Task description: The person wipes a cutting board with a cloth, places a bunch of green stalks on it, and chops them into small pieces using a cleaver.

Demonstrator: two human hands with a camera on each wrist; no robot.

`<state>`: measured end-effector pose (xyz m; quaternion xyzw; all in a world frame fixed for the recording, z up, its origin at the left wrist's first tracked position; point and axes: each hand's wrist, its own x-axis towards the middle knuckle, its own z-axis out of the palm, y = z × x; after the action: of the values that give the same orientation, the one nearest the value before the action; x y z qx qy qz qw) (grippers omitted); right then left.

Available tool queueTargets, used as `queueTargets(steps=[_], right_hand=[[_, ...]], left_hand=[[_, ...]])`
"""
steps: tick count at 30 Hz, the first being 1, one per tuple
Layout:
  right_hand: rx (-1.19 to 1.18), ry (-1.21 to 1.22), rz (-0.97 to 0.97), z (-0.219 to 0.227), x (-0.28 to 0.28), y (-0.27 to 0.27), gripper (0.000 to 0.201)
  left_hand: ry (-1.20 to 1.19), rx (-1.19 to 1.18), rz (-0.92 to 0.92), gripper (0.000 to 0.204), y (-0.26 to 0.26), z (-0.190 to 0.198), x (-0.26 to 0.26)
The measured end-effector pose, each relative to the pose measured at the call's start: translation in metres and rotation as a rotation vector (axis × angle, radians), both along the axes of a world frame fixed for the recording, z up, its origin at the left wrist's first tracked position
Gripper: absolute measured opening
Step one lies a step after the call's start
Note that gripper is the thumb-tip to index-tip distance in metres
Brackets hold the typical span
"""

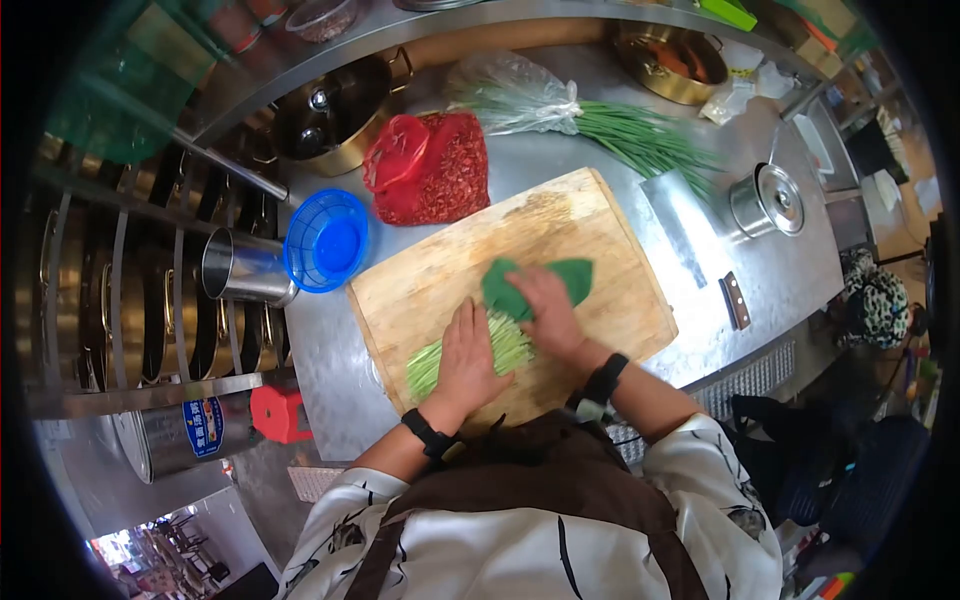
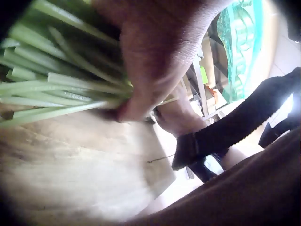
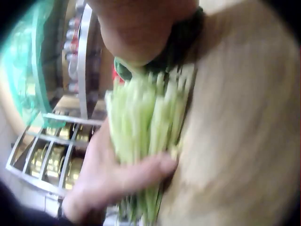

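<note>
A bunch of pale green stalks (image 1: 428,368) lies across the wooden cutting board (image 1: 420,275). My left hand (image 1: 468,352) lies over the bunch; in the right wrist view its thumb (image 3: 146,175) wraps along one side of the stalks (image 3: 141,113), with the palm on the other. With my right hand (image 1: 552,308) I grip a folded green cloth (image 1: 572,275) at the far end of the bunch, right against the stalk ends. In the left wrist view the left hand (image 2: 155,52) presses down beside the stalks (image 2: 51,75), whose cut ends fan out.
A cleaver (image 1: 685,230) lies right of the board, near a lidded steel pot (image 1: 768,200). Behind the board are a red bag of dried chilies (image 1: 455,165) and bagged green chives (image 1: 630,130). A blue basket (image 1: 327,240) and a steel container (image 1: 240,265) stand left.
</note>
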<state>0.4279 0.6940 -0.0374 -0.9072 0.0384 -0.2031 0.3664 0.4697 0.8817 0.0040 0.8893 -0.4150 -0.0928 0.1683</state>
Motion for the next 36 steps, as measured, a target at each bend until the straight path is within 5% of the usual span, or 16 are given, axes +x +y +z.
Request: queueTargets(steps=[5, 7, 12, 14, 15, 16, 18, 24, 27, 33, 36], right_hand=[[0.218, 0.006, 0.033, 0.003, -0.005, -0.005, 0.071], [0.134, -0.024, -0.172, 0.017, 0.001, -0.019, 0.069], [0.069, 0.187, -0.055, 0.015, -0.006, 0.012, 0.065], [0.309, 0.216, 0.018, 0.008, 0.002, -0.007, 0.059], [0.660, 0.325, -0.053, -0.002, 0.009, -0.018, 0.055], [0.655, 0.320, -0.051, 0.009, 0.020, -0.028, 0.055], [0.592, 0.290, -0.171, 0.035, 0.043, -0.054, 0.053], [0.577, -0.145, -0.128, 0.103, 0.092, -0.107, 0.074], [0.302, 0.061, -0.279, 0.089, 0.041, -0.156, 0.068], [-0.463, 0.409, -0.854, -0.053, -0.153, -0.277, 0.060], [-0.517, 0.496, -0.760, -0.056, -0.192, -0.282, 0.057]], left_hand=[[0.059, -0.033, 0.010, 0.109, 0.004, 0.000, 0.001], [0.067, -0.026, 0.018, 0.109, 0.005, 0.001, 0.002], [0.063, 0.009, 0.022, 0.109, 0.002, 0.001, 0.001], [0.070, 0.013, 0.007, 0.108, 0.002, 0.004, 0.003], [0.063, 0.009, 0.008, 0.108, 0.002, 0.006, 0.004], [0.074, 0.013, 0.013, 0.108, 0.002, 0.006, 0.003], [0.086, 0.013, 0.012, 0.108, 0.000, 0.005, 0.004], [0.078, -0.018, -0.006, 0.106, 0.003, 0.007, 0.004], [0.061, -0.037, 0.011, 0.105, 0.001, 0.002, 0.002], [0.057, -0.034, 0.011, 0.102, -0.005, 0.004, 0.002], [0.072, -0.051, 0.008, 0.102, -0.020, 0.003, 0.003]])
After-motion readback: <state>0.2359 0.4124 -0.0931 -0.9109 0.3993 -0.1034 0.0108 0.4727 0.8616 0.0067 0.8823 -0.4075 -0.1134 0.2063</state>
